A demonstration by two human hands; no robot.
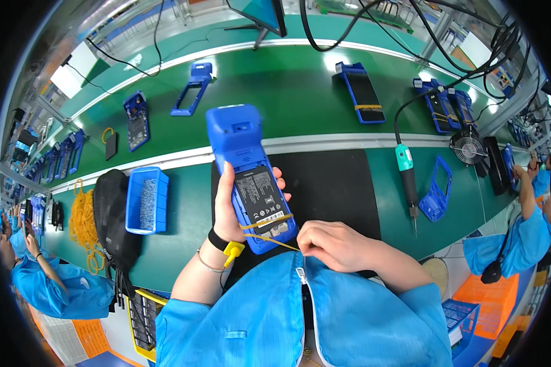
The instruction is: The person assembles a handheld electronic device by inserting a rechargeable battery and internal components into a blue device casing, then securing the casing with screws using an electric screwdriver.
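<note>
My left hand is wrapped round a blue handheld terminal, its back toward me and a black battery showing in the open bay. One yellow rubber band crosses the lower end of the battery. Stretched from the terminal's lower edge, a second yellow band runs to my right hand, whose fingers pinch its end. A black wrist strap with a yellow clip is on my left wrist. Beneath both hands lies a black mat.
Left of the mat stand a blue bin of screws, a black bag and a heap of yellow rubber bands. An electric screwdriver hangs at right beside a blue frame. Banded terminals rest on the conveyor. Co-workers sit both sides.
</note>
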